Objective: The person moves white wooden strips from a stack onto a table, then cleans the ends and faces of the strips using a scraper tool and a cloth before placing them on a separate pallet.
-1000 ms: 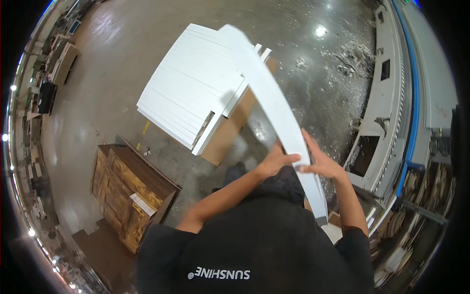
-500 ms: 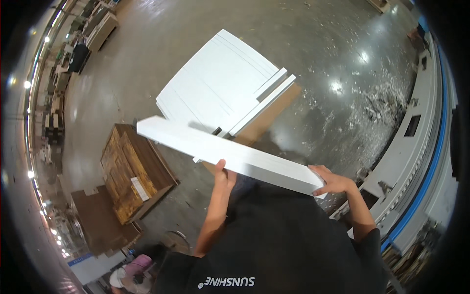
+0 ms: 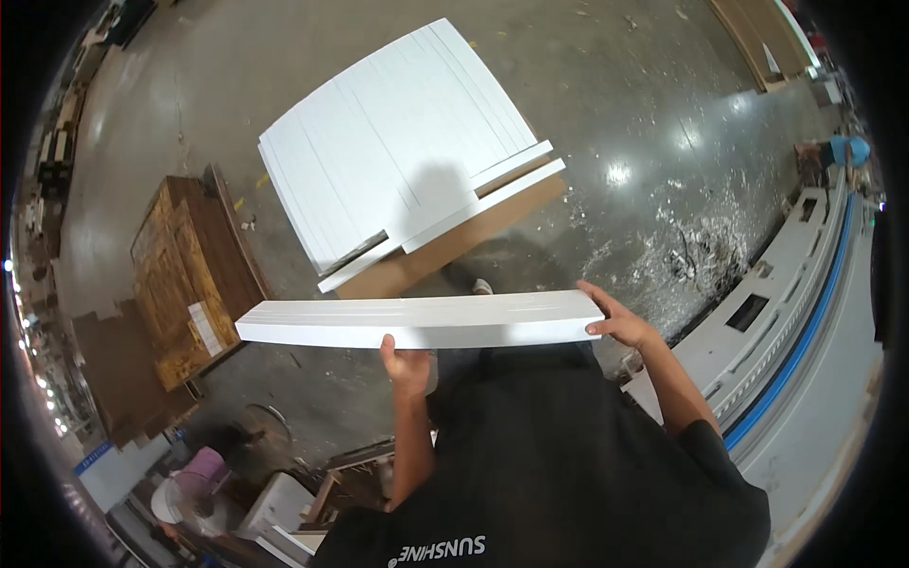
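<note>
- The right grip [image 3: 620, 322] is clamped round the near corner of one end of the white bundle [image 3: 426, 323], thumb on its near face and fingers over the far edge.
- The left grip [image 3: 408, 369] is closed on the same bundle between its middle and the other end, thumb on the near face; its fingers are hidden below.
- The bundle lies level across both grips, in front of the body, and looks like several strips pressed together.
- Just beyond the grips, apart from the bundle, sits the white stack [image 3: 379, 133], with brown board [image 3: 454, 243] showing under its near edge.
- Judging progress: the bundle is picked up and gathered evenly, but set down nowhere; many white pieces remain in the stack, whose near edge is uneven, with gaps.
- Wood-patterned panels [image 3: 166, 270] stand left of the left grip.
</note>
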Tool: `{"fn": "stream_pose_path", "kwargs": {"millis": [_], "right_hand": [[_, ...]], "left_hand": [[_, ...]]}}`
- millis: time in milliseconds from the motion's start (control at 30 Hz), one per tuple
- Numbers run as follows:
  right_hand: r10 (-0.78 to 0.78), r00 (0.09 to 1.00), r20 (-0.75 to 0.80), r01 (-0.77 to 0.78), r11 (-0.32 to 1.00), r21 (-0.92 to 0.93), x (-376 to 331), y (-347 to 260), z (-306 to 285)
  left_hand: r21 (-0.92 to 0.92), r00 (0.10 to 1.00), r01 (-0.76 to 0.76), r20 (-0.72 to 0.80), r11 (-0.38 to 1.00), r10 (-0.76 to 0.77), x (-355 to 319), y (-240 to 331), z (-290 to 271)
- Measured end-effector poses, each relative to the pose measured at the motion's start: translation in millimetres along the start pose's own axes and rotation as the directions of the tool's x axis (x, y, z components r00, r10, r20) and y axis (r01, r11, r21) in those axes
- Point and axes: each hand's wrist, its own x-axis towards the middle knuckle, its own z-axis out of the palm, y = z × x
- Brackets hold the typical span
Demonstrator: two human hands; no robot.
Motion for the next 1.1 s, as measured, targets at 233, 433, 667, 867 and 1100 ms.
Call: {"fn": "stream_pose_path", "kwargs": {"millis": [233, 433, 667, 867, 1100], "right_hand": [[0.109, 0.989, 0.101, -0.103, 0.993, -0.059, 51.6, -64.9, -30.6], [0.02, 0.991, 0.131, -0.013, 0.999, -0.051, 89.6, -99.1, -83.2], [0.021, 0.988, 0.151, -0.016, 0.999, -0.033, 110.4, -185.7, -154.1], [0.064, 0.965, 0.254, -0.026, 0.988, -0.153, 135.0, -271.7, -229.5], [0.035, 0.973, 0.23, 0.023, 0.969, -0.246, 175.8, -337.3, -282.0]], "left_hand": [[0.002, 1.0, 0.013, -0.027, 1.0, -0.013, 36.9, -6.0, 2.8], [-0.002, 0.991, -0.127, -0.048, 0.992, 0.126, 66.8, -27.6, 54.0], [-0.045, 0.925, -0.26, -0.299, 0.965, 0.236, 86.6, -84.9, 127.4], [0.096, 0.91, -0.382, -0.134, 0.919, 0.392, 94.0, -148.9, 185.4], [0.518, 0.74, -0.553, -0.055, 0.653, 0.671, 163.1, -194.9, 231.7]]}}
